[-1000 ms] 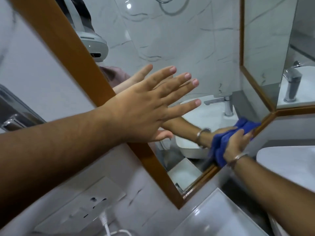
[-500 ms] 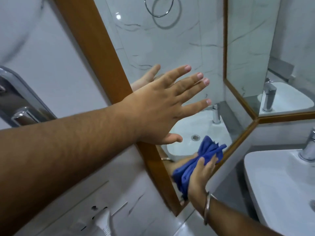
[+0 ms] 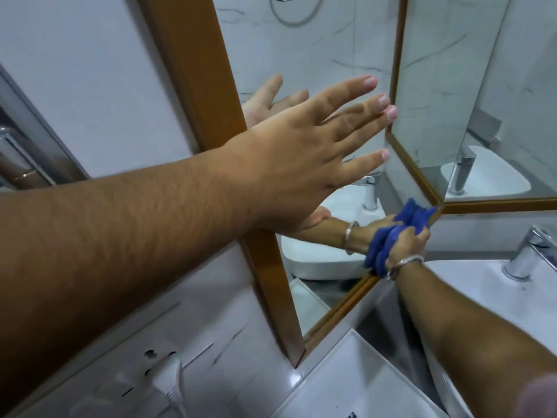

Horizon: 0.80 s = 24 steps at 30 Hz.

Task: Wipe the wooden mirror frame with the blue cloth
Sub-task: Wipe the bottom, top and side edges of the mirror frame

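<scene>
The wooden mirror frame is orange-brown; its left side runs down the wall and its bottom edge slants up to the right. My left hand lies flat on the mirror glass, fingers spread, holding nothing. My right hand, with a metal bangle on the wrist, grips the bunched blue cloth and presses it on the frame's bottom edge near the right corner. The mirror reflects both hands and the cloth.
A white sink with a chrome tap sits at the right, below the mirror. A wall socket with a white plug is at the lower left. A second framed mirror meets this one at the corner.
My right hand has slid the cloth along the bottom frame edge, from near the lower left corner up to the right. My left hand stays flat on the glass.
</scene>
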{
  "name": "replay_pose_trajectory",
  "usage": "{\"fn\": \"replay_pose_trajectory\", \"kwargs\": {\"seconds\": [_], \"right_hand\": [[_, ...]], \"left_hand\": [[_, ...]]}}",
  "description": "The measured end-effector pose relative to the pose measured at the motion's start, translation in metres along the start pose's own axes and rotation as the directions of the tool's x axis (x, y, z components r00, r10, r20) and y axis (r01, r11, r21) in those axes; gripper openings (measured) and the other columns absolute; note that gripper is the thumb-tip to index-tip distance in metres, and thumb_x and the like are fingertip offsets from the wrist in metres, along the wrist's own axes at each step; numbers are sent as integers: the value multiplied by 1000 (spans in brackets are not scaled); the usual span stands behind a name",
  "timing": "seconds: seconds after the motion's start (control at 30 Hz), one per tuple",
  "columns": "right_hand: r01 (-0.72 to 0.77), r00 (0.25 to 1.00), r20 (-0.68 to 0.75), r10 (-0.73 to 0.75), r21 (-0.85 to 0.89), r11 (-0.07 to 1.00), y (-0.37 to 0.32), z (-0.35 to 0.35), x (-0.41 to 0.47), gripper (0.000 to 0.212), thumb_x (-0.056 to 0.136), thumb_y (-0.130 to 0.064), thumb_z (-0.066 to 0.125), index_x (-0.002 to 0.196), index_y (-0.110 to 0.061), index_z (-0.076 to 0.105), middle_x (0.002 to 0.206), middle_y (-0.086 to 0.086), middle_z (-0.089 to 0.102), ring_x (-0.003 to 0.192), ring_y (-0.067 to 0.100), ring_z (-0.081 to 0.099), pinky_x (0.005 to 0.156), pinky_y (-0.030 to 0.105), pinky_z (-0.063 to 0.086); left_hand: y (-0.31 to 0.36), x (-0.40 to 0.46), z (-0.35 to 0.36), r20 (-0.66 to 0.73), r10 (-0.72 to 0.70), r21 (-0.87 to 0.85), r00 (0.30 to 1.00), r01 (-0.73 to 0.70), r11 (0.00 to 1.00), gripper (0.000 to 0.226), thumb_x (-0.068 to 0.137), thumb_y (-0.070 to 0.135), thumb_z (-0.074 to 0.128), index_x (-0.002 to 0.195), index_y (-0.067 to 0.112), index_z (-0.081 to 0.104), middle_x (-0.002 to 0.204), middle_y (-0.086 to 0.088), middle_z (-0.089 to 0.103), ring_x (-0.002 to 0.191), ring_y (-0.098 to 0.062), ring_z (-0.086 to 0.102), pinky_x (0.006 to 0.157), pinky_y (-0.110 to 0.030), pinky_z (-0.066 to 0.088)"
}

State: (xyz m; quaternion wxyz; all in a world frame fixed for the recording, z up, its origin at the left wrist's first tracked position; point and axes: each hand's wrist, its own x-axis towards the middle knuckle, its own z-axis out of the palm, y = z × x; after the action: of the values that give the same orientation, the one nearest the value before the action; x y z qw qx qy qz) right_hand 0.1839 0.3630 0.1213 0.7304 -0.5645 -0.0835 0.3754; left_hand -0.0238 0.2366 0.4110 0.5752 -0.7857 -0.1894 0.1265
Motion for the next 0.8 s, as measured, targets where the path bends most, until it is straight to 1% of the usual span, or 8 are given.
{"fn": "replay_pose_trajectory", "kwargs": {"seconds": [0.07,0.1,0.17,0.23,0.4,0.53,0.7,0.8], "right_hand": [[-102,994,48,103,-13,995,29,-8,-52,44,98,-31,35,140,-18,35,129,17,55,108,31,62,75,27,53],[-122,990,68,124,-30,992,49,-13,-82,46,97,-36,36,141,-22,35,136,13,52,116,33,58,86,37,53],[-1,995,103,10,-92,996,87,-21,-149,50,98,-31,40,146,-18,28,145,13,43,128,33,49,105,49,42],[115,976,196,-93,-109,987,114,-25,-197,59,97,-31,40,150,-15,18,155,15,27,139,31,34,114,50,30],[88,982,181,-55,-180,980,104,-17,-168,54,102,-28,34,151,-22,13,160,9,14,144,26,23,117,48,24],[94,995,37,-90,-145,985,82,-3,-96,50,100,-29,34,148,-18,26,153,13,33,138,28,35,115,30,22],[29,999,-10,-30,-105,994,48,7,-5,51,98,-32,35,147,-19,28,144,14,46,126,30,49,111,39,35],[5,999,-48,-9,-72,997,18,14,49,50,98,-31,36,146,-15,30,141,11,48,128,30,47,109,32,34]], "left_hand": [[1,0,1,-2,-8,-3,1000,8,1000,91,90,70,22,158,14,-2,163,-27,-7,152,-40,-7,119,-57,-11],[2,0,2,-5,-13,-7,1000,13,1000,91,90,70,22,158,14,-3,163,-27,-8,152,-40,-7,119,-58,-11],[1,0,3,13,-11,-29,1000,12,1000,91,89,69,21,157,15,-4,163,-27,-10,152,-41,-9,121,-62,-5],[0,-1,2,35,-9,-63,999,11,998,90,89,69,20,158,15,-4,163,-27,-11,152,-41,-10,121,-62,1],[0,-1,1,11,-3,-56,1000,3,998,93,88,73,21,158,16,0,164,-26,-9,152,-40,-8,122,-59,-4],[3,-4,1,2,-3,-25,1000,3,1000,93,88,74,21,158,17,-1,164,-25,-10,152,-40,-9,121,-58,-11],[4,10,-2,20,38,-35,999,-37,999,87,91,71,15,158,17,0,164,-24,-8,152,-39,-8,114,-56,-21],[4,13,2,0,4,-73,1000,-4,997,88,90,69,15,158,17,0,164,-25,-9,152,-40,-9,117,-56,-18]]}}
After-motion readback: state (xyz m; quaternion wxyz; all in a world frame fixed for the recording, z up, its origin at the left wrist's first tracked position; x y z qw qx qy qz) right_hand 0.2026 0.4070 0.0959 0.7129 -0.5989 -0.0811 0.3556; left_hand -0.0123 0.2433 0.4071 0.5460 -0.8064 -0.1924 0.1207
